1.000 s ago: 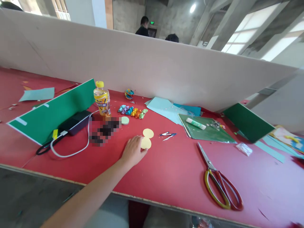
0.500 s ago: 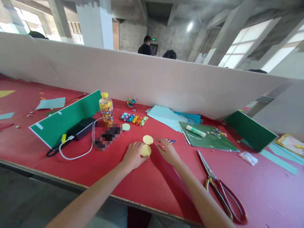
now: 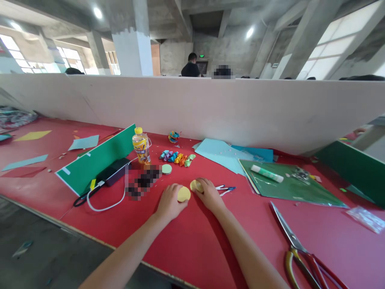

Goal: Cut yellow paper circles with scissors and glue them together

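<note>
My left hand [image 3: 169,204] has its fingers and thumb closed around the edge of a yellow paper circle [image 3: 184,194], low over the red table. Just to the right, my right hand [image 3: 210,195] grips a second yellow paper circle [image 3: 196,186], its fingers covering part of it. The two circles are a little apart. Right beside my right hand lie small blue-and-white scissors [image 3: 225,188]. Farther back, a pale green disc [image 3: 166,169] rests on the table. Behind it is a row of twisted coloured paper pieces [image 3: 177,158].
Large scissors [image 3: 290,233] lie at the front right, near a green folder [image 3: 291,186] bearing a glue stick [image 3: 267,173]. A drink bottle [image 3: 141,147] stands beside a green board [image 3: 99,162] and a black box [image 3: 112,171] with cables. A white partition [image 3: 192,106] runs behind.
My right hand has moved from beside the circles to grip the farther yellow circle, now shifted away from the other one. My left hand keeps its circle. The camera view has tilted and shifted.
</note>
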### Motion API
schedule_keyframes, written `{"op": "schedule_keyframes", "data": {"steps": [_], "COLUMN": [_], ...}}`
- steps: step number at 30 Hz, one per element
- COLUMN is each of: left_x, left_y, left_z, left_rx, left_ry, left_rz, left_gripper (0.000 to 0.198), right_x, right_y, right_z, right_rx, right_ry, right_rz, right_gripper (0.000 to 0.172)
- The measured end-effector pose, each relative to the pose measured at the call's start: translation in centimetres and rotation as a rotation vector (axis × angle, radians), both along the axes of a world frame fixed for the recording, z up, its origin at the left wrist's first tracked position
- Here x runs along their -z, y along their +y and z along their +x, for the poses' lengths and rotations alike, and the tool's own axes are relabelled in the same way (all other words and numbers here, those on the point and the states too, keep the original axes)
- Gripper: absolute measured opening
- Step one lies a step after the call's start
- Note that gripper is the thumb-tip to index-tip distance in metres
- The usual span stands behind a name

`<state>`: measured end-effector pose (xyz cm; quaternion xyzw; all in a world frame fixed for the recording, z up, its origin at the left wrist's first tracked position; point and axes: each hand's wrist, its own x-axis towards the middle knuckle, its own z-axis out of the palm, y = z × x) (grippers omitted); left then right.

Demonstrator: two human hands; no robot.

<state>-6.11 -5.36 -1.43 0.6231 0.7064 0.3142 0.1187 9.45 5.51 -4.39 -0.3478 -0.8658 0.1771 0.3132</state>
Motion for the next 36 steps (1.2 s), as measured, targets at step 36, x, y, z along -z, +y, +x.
{"op": "schedule_keyframes", "data": {"steps": [36], "left_x": [-1.6], "left_y": [3.5], "left_z": [-4.3], "left_rx": [0.141], "left_ry": [-0.19], "left_rz": [-0.209], "left_gripper": [0.037], "right_x": [-1.6], "right_y": [0.1], "right_z": [1.6], "right_rx": [0.077], "right_ry": [0.09], "right_rz": [-0.271], "right_gripper": [0.028]}}
